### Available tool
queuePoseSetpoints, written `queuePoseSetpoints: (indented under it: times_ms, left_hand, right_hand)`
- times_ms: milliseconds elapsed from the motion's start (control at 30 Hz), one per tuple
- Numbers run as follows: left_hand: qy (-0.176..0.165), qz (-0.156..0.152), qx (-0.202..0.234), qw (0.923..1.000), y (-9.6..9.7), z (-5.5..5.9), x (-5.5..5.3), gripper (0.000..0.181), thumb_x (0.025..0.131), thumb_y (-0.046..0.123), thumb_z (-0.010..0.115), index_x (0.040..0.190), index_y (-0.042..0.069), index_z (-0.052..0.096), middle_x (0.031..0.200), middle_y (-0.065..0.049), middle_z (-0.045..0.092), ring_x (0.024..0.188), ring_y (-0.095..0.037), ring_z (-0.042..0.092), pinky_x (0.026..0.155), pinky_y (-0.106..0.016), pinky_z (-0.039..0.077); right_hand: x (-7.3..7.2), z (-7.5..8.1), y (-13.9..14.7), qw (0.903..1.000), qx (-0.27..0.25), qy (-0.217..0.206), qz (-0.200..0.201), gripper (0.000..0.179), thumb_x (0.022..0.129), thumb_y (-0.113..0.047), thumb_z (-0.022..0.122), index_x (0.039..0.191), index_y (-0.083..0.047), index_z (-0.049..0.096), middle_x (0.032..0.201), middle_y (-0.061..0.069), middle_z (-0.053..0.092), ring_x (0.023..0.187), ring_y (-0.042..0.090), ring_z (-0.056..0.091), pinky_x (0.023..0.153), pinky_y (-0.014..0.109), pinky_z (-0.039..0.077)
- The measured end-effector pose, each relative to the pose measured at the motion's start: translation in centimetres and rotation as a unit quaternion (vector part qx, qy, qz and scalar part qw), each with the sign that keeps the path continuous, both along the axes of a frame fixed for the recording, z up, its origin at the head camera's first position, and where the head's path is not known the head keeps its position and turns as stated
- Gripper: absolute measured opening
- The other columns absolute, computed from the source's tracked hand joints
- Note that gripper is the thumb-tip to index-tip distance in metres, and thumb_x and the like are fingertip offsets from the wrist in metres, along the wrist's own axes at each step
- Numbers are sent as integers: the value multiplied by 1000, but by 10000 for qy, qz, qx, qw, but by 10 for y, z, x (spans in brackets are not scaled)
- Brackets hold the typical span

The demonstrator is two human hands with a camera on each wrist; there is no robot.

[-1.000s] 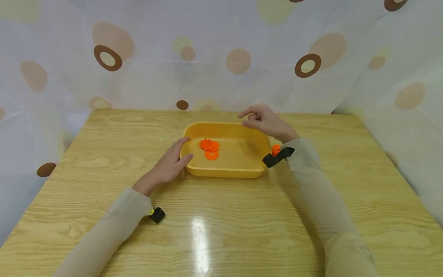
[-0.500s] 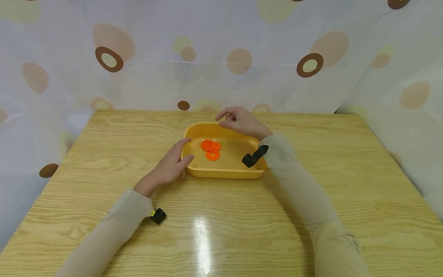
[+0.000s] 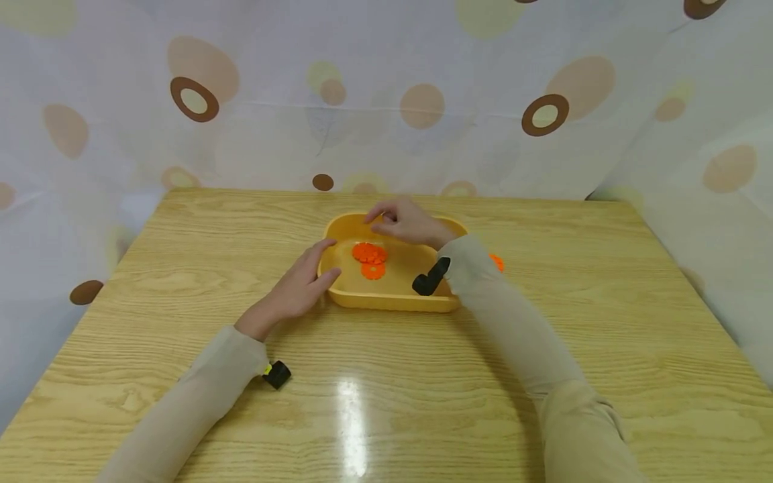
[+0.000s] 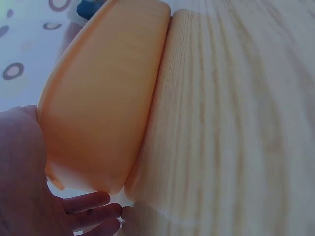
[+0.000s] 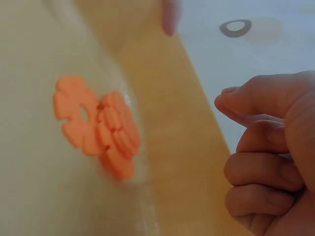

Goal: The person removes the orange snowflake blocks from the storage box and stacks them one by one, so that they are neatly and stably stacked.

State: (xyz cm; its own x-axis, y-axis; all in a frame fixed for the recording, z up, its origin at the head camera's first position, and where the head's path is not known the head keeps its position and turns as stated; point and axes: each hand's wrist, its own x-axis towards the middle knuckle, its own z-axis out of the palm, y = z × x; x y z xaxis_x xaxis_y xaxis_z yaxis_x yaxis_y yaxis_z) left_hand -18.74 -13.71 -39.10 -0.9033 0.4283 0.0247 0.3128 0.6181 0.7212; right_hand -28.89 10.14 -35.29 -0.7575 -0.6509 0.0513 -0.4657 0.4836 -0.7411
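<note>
Compared with one second earlier, the right hand (image 3: 406, 220) has moved leftward and toward the near side; seen from the head, it now lies over the tray (image 3: 392, 304), nearer the orange flower pieces (image 3: 369, 253) inside. The black wrist device (image 3: 430, 278) has shifted from the tray's right wall inward. The orange piece (image 3: 497, 262) right of the tray, hidden half a second ago, shows again beyond the sleeve (image 3: 504, 322).
</note>
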Motion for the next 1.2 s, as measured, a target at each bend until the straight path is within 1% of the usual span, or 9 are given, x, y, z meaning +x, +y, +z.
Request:
queuePoseSetpoints:
  times_ms: [233, 300, 433, 533, 633, 700, 800, 867, 1200]
  left_hand:
    - [10, -30, 27, 10000, 0, 0, 0, 58, 102, 26, 42, 151, 3, 19, 154, -23, 24, 142, -39, 24, 115, -55, 22]
    - [36, -47, 53, 10000, 1, 0, 0, 58, 102, 26, 42, 150, 3, 20, 154, -24, 25, 142, -39, 25, 115, -55, 22]
    - [63, -54, 122, 9999, 4, -3, 1, 58, 102, 25, 43, 150, 2, 20, 153, -25, 26, 142, -39, 25, 115, -54, 22]
    - [70, -52, 161, 9998, 6, -5, 1, 58, 102, 26, 43, 150, 3, 20, 153, -25, 26, 142, -39, 26, 115, -54, 22]
    - [83, -43, 165, 9998, 5, -6, 0, 58, 102, 26, 43, 150, 3, 20, 153, -25, 25, 142, -39, 26, 114, -55, 22]
    - [91, -26, 158, 9998, 4, -7, -1, 57, 102, 26, 43, 150, 3, 20, 153, -25, 26, 142, -39, 26, 115, -54, 23]
    - [92, -26, 155, 9998, 3, -6, -1, 57, 102, 25, 43, 150, 3, 20, 153, -25, 26, 142, -39, 25, 115, -54, 22]
    - [98, -14, 140, 9999, 3, -5, -1, 57, 102, 25, 43, 150, 2, 21, 153, -25, 26, 142, -39, 25, 115, -54, 22]
    - [60, -31, 123, 9999, 1, -3, -1, 57, 102, 26, 42, 150, 3, 20, 153, -25, 25, 142, -40, 24, 115, -55, 21]
  right_hand:
    - [-1, -9, -4, 9980, 617, 115, 93, 22, 93, -11, 62, 113, -4, 68, 55, -3, 33, 50, 12, 28, 56, 23, 29]
    - [-2, -13, -4, 9968, 752, 139, 236, 24, 93, -11, 62, 114, -4, 68, 55, -4, 33, 50, 12, 28, 55, 23, 28]
    - [-2, -23, -2, 9924, 1145, 127, 429, 30, 93, -15, 62, 121, -5, 65, 57, -3, 39, 52, 12, 32, 55, 24, 29]
    - [-2, -29, -3, 9889, 1426, 118, 398, 38, 93, -21, 63, 128, -7, 61, 65, 0, 46, 57, 14, 36, 58, 25, 31]
    - [-2, -30, -5, 9876, 1525, 117, 358, 44, 92, -26, 65, 131, -7, 59, 79, 1, 54, 64, 14, 40, 63, 24, 33]
    - [-1, -30, -6, 9867, 1574, 105, 393, 47, 91, -28, 67, 131, -6, 58, 82, 4, 55, 65, 14, 40, 64, 24, 34]
    - [-1, -31, -8, 9857, 1629, 80, 426, 50, 89, -30, 69, 130, -4, 58, 78, 2, 55, 64, 13, 42, 63, 23, 35]
    - [-2, -31, -9, 9854, 1646, 54, 431, 51, 88, -31, 70, 129, -3, 58, 69, 2, 50, 61, 13, 42, 61, 23, 35]
    - [-3, -33, -11, 9859, 1628, 52, 396, 48, 87, -26, 72, 126, -1, 59, 70, 1, 49, 62, 13, 43, 60, 22, 35]
